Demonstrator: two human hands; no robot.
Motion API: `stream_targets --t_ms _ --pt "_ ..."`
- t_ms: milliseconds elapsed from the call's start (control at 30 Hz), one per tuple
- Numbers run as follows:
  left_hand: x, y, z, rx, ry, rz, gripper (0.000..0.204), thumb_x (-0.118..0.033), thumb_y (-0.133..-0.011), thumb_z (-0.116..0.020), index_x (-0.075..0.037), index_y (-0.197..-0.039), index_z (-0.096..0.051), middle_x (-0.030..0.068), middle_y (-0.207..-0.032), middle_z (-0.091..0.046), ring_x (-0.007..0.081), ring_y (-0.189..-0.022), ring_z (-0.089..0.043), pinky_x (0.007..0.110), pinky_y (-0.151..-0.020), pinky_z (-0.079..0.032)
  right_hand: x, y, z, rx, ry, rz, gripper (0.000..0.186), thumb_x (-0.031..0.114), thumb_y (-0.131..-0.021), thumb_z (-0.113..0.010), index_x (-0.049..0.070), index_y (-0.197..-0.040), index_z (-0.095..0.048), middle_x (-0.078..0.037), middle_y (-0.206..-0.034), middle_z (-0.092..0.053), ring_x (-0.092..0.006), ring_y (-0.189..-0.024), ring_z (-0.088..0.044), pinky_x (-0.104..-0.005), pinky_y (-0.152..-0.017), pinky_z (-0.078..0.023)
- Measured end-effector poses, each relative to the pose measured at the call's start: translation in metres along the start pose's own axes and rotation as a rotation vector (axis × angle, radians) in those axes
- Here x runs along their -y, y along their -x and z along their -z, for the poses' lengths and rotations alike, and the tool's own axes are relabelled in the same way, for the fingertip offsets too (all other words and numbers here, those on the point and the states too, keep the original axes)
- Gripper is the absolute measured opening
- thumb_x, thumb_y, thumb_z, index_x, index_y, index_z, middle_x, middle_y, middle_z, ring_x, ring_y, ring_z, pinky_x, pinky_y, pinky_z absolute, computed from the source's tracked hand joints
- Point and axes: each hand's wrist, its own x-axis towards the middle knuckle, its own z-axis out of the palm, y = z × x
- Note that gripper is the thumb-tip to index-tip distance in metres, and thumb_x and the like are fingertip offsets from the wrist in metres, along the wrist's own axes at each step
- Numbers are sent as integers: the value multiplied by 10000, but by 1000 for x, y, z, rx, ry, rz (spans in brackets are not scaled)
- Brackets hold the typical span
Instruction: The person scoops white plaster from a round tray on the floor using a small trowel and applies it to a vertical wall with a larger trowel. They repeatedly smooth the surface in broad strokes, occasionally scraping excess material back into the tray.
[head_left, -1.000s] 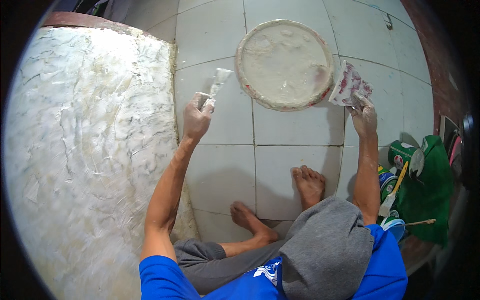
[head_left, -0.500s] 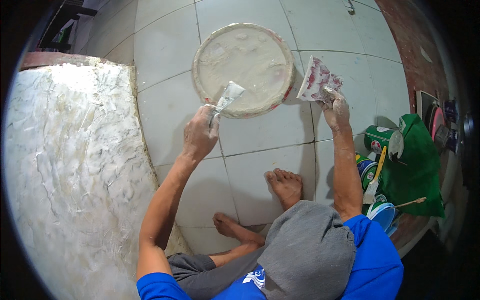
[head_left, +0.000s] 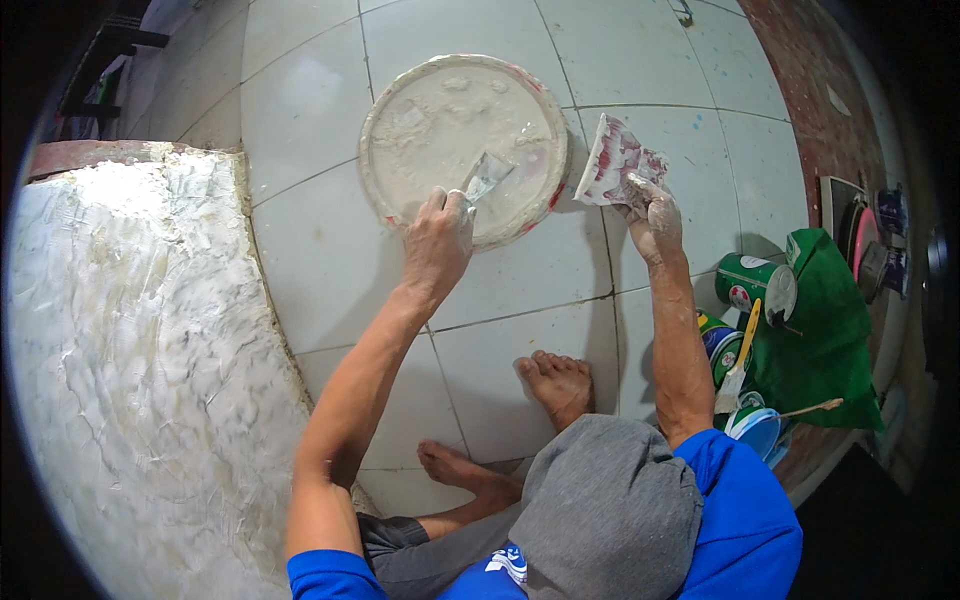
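My left hand [head_left: 438, 240] is closed round the handle of a putty knife [head_left: 488, 176]. Its pale-coated blade is over the near part of a round container [head_left: 365, 165]; I cannot tell whether it touches the off-white paste [head_left: 440, 130] inside. To the right of the container, my right hand [head_left: 655, 222] grips a broad flat scraper [head_left: 618, 165] smeared with white and dark red, held above the tiles. Dried white material coats both hands' fingers.
A slab thickly coated in white [head_left: 140, 340] lies along the left. On the right are a green can [head_left: 760, 285], a yellow-handled brush [head_left: 745, 345], a blue lid [head_left: 757, 432] and a green cloth bag [head_left: 825, 330]. My bare feet stand on the tiled floor [head_left: 520, 325].
My left hand has moved right and the putty knife's blade is now further over the paste. My right hand still holds the scraper. The whole view has shifted slightly.
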Motion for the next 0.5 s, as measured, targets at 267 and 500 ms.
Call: stream_targets --t_ms 267,500 --pt "-24 -28 -19 -4 60 89 185 -55 -903 -620 44 -1051 -570 184 -1008 -580 381 -948 -623 488 -782 -540 10 -2 -9 -10 1 23 218 67 -918 -600 21 -1124 -656 -93 -1062 -705 -239 -991 -686 -405 -926 -537" --pt "-21 -51 -33 -141 3 -4 150 -70 -915 -610 42 -1006 -571 194 -975 -580 393 -940 -581 497 -799 -489 15 -7 -21 -44 31 21 246 70 -932 -594 33 -1169 -648 -93 -1106 -707 -234 -1022 -681 -406 -951 -530"
